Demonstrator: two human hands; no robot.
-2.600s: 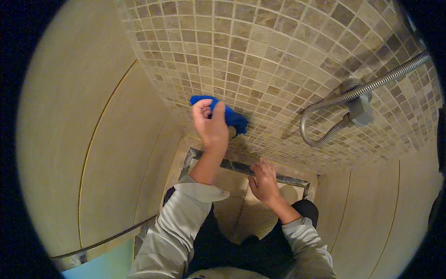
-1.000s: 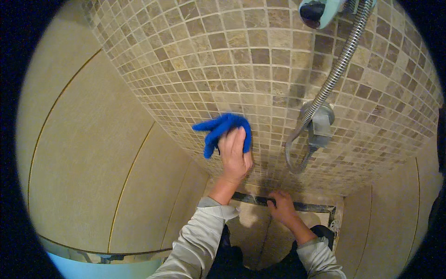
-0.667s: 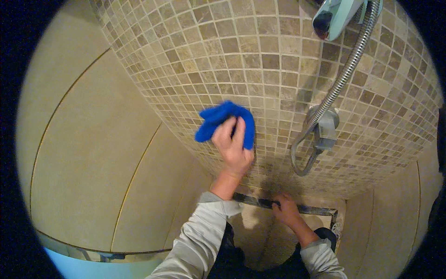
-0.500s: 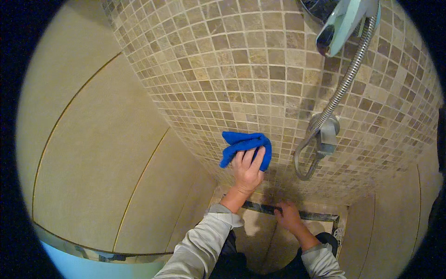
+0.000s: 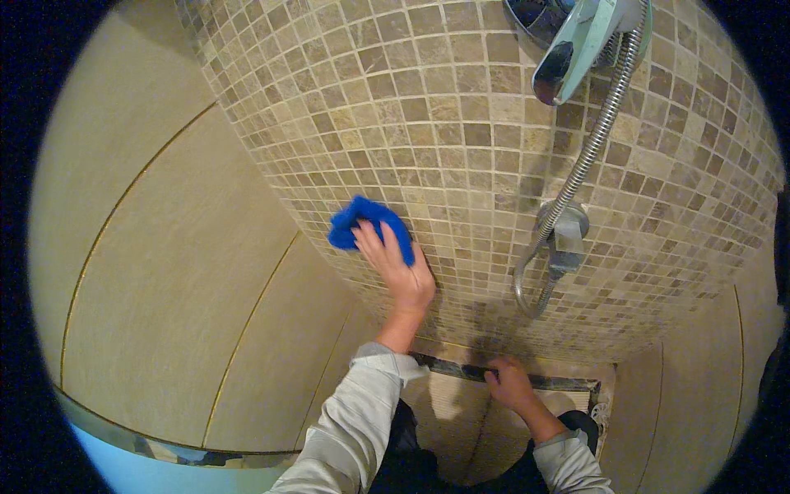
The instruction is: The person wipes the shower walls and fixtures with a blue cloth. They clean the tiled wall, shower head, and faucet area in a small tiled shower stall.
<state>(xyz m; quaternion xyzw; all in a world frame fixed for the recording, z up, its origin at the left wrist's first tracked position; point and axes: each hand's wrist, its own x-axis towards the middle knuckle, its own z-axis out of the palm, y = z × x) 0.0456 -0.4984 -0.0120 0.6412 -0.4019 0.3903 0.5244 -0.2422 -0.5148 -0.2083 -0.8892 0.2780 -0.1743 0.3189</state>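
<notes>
From the head camera, looking down the shower wall: the left hand (image 5: 401, 267) is flat against the mosaic tile wall (image 5: 461, 132), fingers spread and pressing a bunched blue cloth (image 5: 366, 226) onto the small brown tiles, near the edge where the mosaic meets the large beige panels (image 5: 189, 280). The cloth sits under the fingertips, not clenched in a fist. Lower down, the right hand (image 5: 510, 385) rests curled on the dark ledge (image 5: 461, 372) at the foot of the wall, apparently as a brace; whether it grips is hard to tell. To wipe well here, she or he wants firm, even palm pressure, overlapping strokes along the grout lines, and care to steer clear of the shower hose (image 5: 588, 140) and its wall bracket (image 5: 564, 235) just to the right, below the shower head (image 5: 576, 41).
</notes>
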